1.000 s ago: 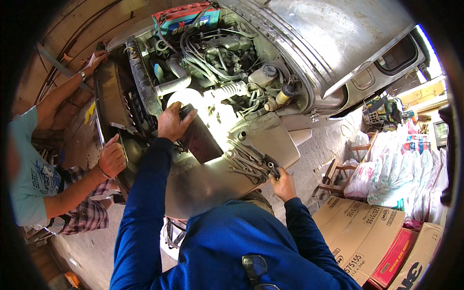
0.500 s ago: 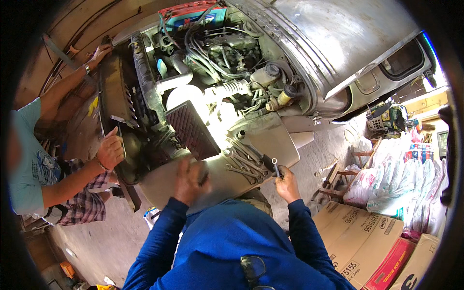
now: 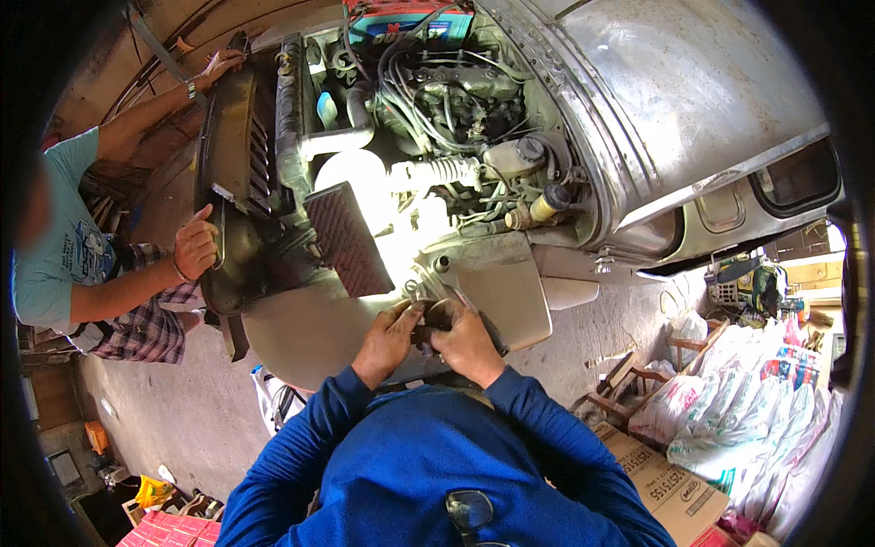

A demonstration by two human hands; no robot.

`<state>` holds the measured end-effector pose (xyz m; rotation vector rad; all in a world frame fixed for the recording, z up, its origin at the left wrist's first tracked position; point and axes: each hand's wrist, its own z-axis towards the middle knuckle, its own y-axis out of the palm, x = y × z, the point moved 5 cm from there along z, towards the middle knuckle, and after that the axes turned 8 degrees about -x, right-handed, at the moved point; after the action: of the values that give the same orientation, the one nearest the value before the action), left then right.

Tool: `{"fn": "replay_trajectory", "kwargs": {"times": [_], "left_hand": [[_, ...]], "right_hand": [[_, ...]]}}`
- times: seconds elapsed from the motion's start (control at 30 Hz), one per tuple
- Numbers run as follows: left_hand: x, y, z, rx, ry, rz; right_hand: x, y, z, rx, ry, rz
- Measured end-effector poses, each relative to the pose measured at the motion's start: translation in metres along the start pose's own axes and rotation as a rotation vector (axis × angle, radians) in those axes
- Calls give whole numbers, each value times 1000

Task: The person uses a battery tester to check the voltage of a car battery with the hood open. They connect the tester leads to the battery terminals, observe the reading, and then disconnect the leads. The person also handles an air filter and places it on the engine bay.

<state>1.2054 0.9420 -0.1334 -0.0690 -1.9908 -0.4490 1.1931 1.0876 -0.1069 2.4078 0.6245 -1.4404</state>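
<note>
Left hand [image 3: 385,345] and right hand [image 3: 463,342] grasp a small dark object [image 3: 439,315] near the beige fender edge [image 3: 296,372], room leftward.

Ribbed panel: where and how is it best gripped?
Probably grip the panel across its long edges near the lower short end, coming from the left hand: it is a flat oblong with that end toward the hand, and glare washes out the area along its right edge.

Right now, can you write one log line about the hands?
left hand: holding small dark item, kind unclear | right hand: holding same item | backdrop: tan fender | beyond: dark ribbed block, engine
</note>
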Motion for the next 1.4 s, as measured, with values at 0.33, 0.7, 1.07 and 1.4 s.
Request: {"fn": "replay_trajectory", "kwargs": {"times": [0.33,0.7,1.07,1.4], "left_hand": [[-9,14,36,379,-163,-15],[-5,54,39,125,-15,586],[-14,40,42,66,333,1194],[7,41,20,216,-70,356]], "right_hand": [[50,-178,-2,370,-166,-966],[118,-208,57,372,-237,-1015],[126,-210,53,423,-163,-1022],[124,-213,50,362,-109,-1026]]}}
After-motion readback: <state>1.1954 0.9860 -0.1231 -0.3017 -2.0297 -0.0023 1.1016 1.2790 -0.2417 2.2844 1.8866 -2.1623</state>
